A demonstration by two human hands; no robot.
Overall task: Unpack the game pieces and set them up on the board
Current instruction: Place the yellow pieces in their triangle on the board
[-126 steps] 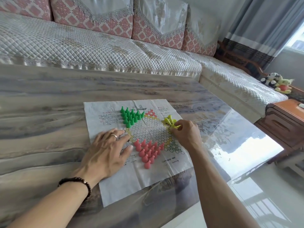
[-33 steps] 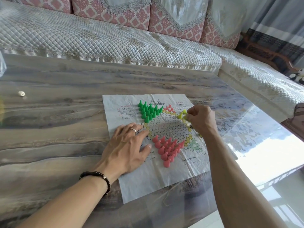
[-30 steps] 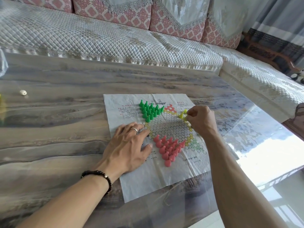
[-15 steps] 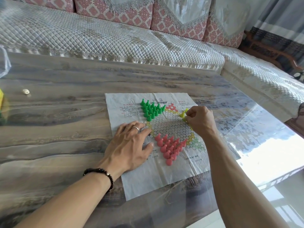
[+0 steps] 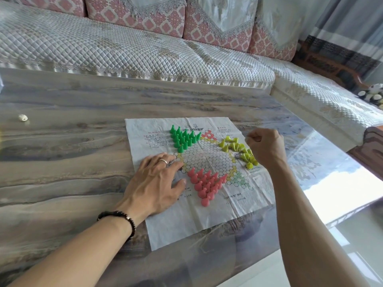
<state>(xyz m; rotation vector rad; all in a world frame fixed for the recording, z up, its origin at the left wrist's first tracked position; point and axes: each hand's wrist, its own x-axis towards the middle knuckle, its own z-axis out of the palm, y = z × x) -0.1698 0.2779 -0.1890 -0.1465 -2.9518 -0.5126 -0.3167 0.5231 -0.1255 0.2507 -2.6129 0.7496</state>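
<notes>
Nearest on the marble-patterned table [image 5: 62, 183], the left hand [image 5: 154, 183] is laid flat on the near left part of the paper game board [image 5: 186, 224], its fingers spread and straight, pressing the sheet down and holding nothing. Just right of its fingertips, the red pawns [image 5: 205, 183] are seen standing upright in a filled triangle on the near point of the printed star. Farther off, the green pawns [image 5: 183, 137] are packed upright in the far left point. On the right point, the yellow pawns [image 5: 238, 149] are only partly arranged: some are upright, several lie tipped or bunched in a loose line. The right hand [image 5: 264, 146] is raised just beside them, its fingers curled into a loose fist; whether a pawn is pinched inside cannot be told.

The task is judged about two thirds done, with red and green set and yellow left to be stood in place. No box or bag is visible, so nothing can be said of containers. A small pale object [image 5: 22, 117] lies far left on the table, and a quilted sofa [image 5: 124, 48] runs behind.
</notes>
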